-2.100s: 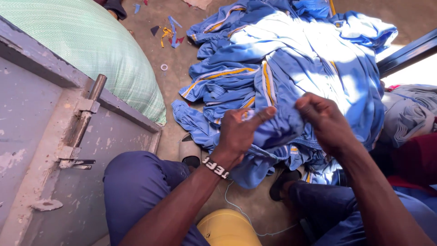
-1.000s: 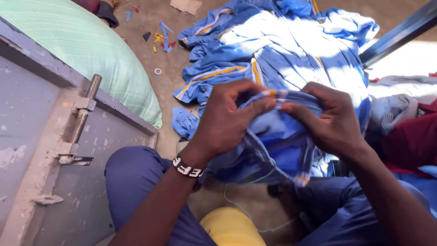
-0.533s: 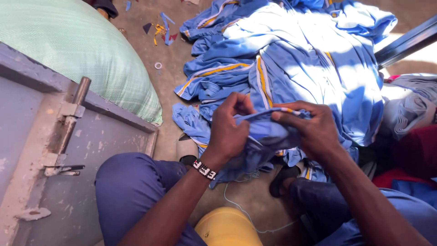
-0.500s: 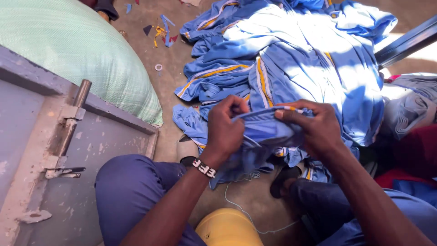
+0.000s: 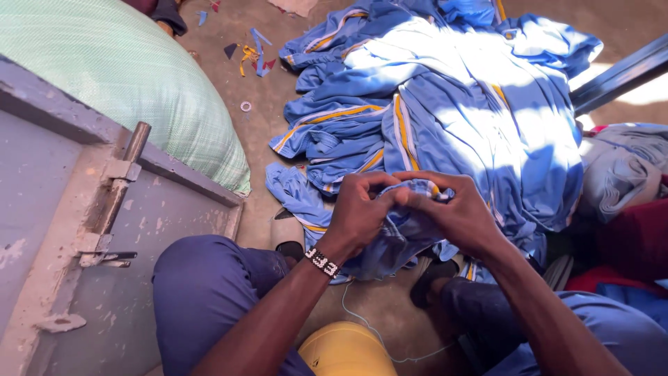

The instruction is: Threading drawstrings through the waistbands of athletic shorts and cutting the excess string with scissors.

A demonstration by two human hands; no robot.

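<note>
**Both hands bunched on a blue garment above the lap**

The left hand (image 5: 358, 212) and the right hand (image 5: 456, 212) meet fingertip to fingertip, both pinched on a crumpled light-blue fabric garment with yellow and white stripes (image 5: 396, 233). The garment hangs between the knees, over the dirt floor (image 5: 268, 132), and a thin pale thread (image 5: 362, 327) trails from it toward a rounded yellow plastic object (image 5: 344, 351) at the bottom edge. A black-and-white beaded bracelet (image 5: 321, 262) circles the left wrist. Just beyond the hands lies a heap of matching blue striped garments (image 5: 459, 104), partly in bright sun. To the left stand a worn grey metal door with a bolt latch (image 5: 104, 209) and, behind it, a bulging green woven sack (image 5: 132, 83). Small coloured fabric scraps (image 5: 254, 56) are scattered on the floor near the sack.
</note>
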